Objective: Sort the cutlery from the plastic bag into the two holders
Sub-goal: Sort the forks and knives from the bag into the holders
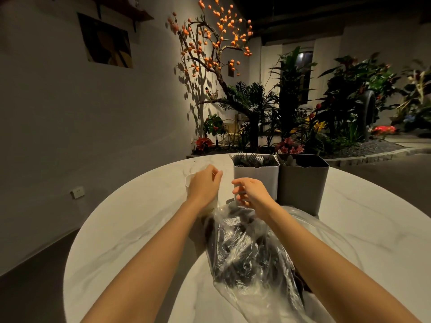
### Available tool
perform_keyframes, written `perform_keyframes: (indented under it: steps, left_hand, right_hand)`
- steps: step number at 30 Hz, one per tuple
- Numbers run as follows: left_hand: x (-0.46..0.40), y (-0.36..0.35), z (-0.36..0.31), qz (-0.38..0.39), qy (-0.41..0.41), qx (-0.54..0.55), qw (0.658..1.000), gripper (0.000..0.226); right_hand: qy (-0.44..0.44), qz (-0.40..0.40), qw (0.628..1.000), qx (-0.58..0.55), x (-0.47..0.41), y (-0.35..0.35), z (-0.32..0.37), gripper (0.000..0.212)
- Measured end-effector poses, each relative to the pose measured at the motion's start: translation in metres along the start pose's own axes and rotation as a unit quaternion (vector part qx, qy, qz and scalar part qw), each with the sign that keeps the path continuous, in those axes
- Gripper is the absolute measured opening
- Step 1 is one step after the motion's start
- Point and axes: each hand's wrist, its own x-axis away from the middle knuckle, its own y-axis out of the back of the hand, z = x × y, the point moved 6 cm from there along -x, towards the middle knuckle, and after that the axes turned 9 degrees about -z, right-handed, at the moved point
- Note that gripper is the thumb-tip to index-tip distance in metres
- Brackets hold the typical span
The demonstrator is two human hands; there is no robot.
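Note:
A clear plastic bag (247, 257) full of dark cutlery lies on the round white marble table (130, 229), its mouth toward the far side. Behind it stand two square holders side by side. The light grey holder (256, 178) holds several black forks. The dark grey holder (302, 183) shows a few pieces in its left corner. My right hand (250, 192) hovers above the bag's mouth in front of the light holder, fingers loosely curled, nothing visible in them. My left hand (205, 185) grips a tall white cup (189, 181) left of the bag, covering most of it.
The table's curved edge runs close on the left and near side. Beyond its far edge is an indoor garden with a tree of orange fruit (210, 43) and leafy plants (338, 101). A wall with a picture (107, 43) is at left.

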Motion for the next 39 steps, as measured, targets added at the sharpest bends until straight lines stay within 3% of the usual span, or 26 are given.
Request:
perform_keyframes:
  steps: [9,22,27,32,35,39]
  left_hand:
    - [0.044,-0.024,-0.05,0.069,-0.051,0.036,0.996,0.036]
    - [0.104,-0.033,-0.082,0.059,-0.023,0.136,0.989,0.039]
    - [0.12,-0.038,-0.085,0.058,-0.035,0.153,0.986,0.027]
    - [0.13,-0.042,-0.091,0.065,-0.102,0.145,0.982,0.025]
    - [0.134,-0.048,-0.086,0.088,-0.126,0.121,0.981,0.029]
    - [0.139,-0.053,-0.077,0.1,-0.159,0.07,0.98,0.036]
  right_hand:
    - [0.029,-0.028,0.999,-0.025,0.024,0.027,0.014,0.031]
    - [0.056,-0.1,0.993,-0.028,0.073,0.081,0.002,0.029]
    - [0.084,-0.122,0.989,0.011,0.083,0.099,-0.011,0.031]
    - [0.121,-0.177,0.969,0.123,0.082,0.12,-0.031,0.037]
    - [0.098,-0.145,0.958,0.229,0.075,0.124,-0.042,0.03]
    - [0.122,-0.13,0.885,0.431,0.075,0.123,-0.047,0.03]
